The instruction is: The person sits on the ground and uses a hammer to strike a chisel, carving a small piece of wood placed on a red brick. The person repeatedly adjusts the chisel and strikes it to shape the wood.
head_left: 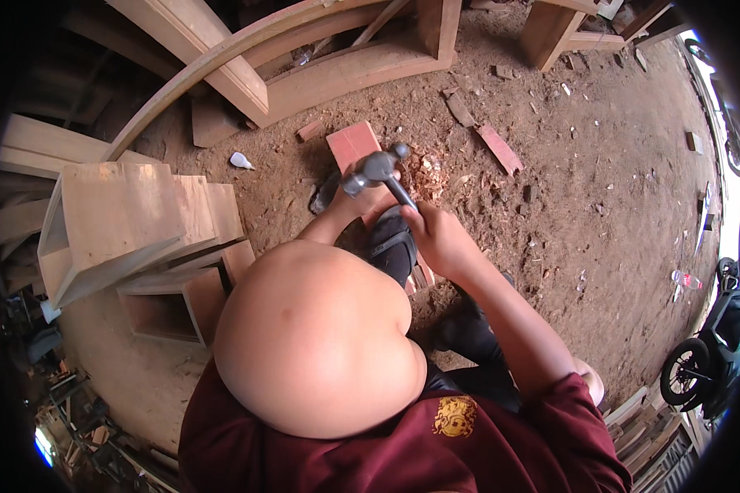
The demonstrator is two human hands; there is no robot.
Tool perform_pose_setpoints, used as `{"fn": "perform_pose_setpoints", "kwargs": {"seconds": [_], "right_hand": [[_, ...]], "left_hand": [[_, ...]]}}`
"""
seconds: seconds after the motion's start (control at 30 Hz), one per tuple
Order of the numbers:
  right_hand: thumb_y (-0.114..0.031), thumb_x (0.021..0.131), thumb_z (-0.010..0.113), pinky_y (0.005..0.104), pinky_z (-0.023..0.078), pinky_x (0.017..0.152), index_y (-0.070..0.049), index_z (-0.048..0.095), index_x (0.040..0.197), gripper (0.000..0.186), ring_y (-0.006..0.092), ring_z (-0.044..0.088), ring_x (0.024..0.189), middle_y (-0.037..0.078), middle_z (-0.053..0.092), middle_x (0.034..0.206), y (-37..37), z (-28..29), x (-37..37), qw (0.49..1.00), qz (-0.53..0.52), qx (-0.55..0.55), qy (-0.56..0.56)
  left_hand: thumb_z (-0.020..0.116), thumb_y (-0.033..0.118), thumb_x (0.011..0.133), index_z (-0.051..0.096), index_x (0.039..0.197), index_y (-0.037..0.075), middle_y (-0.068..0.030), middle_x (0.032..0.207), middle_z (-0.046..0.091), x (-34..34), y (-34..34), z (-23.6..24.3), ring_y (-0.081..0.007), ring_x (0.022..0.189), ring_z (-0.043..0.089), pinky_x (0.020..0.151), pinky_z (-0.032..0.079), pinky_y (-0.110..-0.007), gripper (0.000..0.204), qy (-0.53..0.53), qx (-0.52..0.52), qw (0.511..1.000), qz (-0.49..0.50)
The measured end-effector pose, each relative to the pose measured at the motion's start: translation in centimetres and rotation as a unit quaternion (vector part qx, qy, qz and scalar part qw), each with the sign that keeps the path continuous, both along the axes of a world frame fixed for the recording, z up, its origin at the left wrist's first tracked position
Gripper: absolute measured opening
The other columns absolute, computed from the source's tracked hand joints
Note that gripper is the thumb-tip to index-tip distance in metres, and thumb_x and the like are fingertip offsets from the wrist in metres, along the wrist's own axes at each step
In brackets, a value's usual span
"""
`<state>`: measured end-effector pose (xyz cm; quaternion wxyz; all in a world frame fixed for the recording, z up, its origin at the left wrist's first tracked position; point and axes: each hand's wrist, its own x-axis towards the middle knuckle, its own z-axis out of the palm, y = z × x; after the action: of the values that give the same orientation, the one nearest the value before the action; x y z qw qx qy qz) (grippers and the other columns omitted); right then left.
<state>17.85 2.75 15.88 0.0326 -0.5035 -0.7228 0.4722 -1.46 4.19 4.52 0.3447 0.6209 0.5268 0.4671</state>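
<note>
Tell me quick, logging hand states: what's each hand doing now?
Left hand: mostly hidden behind the hammer head, grip cannot be told.
Right hand: closed on the hammer handle.

Head-worn fisheye, steep downward, close overhead

1. One hammer (376, 171), steel-headed, raised above the red block.
2. Two hands: the right hand (437, 238) grips the hammer's handle; the left hand (362, 200) sits just under the hammer's head.
3. One red block (353, 145), lying just behind the hammer.
4. One pile of wood chips (423, 171), just right of the hammer.
5. Three open wooden boxes (115, 222), stacked and nested well left of the hammer.
6. One curved wooden frame (304, 49), beyond the hammer.
7. One white shard (240, 160), left of the red block.
8. One plastic bottle (687, 280), far right of the hammer.
9. One motorbike (711, 349), beyond the bottle, at the right rim.
</note>
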Motion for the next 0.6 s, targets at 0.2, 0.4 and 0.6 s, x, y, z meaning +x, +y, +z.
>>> {"fn": "perform_pose_setpoints", "kwargs": {"seconds": [0.2,0.4,0.6], "right_hand": [[-0.038,0.103,0.036,0.0235,0.030,0.036,-0.011,0.041,0.082,0.035,0.0053,0.032,0.042,-0.004,0.036,0.056,-1.9,-1.0,2.3,0.893,-0.272,-0.246,0.259],[-0.040,0.103,0.034,0.0232,0.028,0.034,-0.010,0.041,0.081,0.039,0.0054,0.029,0.039,-0.005,0.032,0.054,-0.5,-0.2,4.2,0.872,-0.332,-0.230,0.275],[-0.039,0.103,0.034,0.0208,0.029,0.039,-0.007,0.044,0.081,0.039,0.0040,0.034,0.045,-0.004,0.038,0.059,0.8,5.0,2.8,0.892,-0.281,-0.188,0.299]], "left_hand": [[0.057,0.007,0.088,0.056,0.081,0.005,-0.0017,0.067,0.055,-3.9,-2.3,-3.0,-0.0107,0.059,0.051,0.056,0.045,-0.029,0.008,-0.279,-0.029,0.957,0.070],[0.052,0.010,0.090,0.051,0.078,0.004,-0.0020,0.060,0.049,-5.2,-1.7,-1.5,-0.0095,0.054,0.045,0.053,0.040,-0.028,0.014,-0.307,0.012,0.951,0.047],[0.060,0.014,0.088,0.056,0.074,0.005,-0.0014,0.061,0.053,-3.9,-1.7,-1.5,-0.0125,0.055,0.052,0.051,0.040,-0.030,0.018,-0.220,-0.093,0.966,0.100]]}}
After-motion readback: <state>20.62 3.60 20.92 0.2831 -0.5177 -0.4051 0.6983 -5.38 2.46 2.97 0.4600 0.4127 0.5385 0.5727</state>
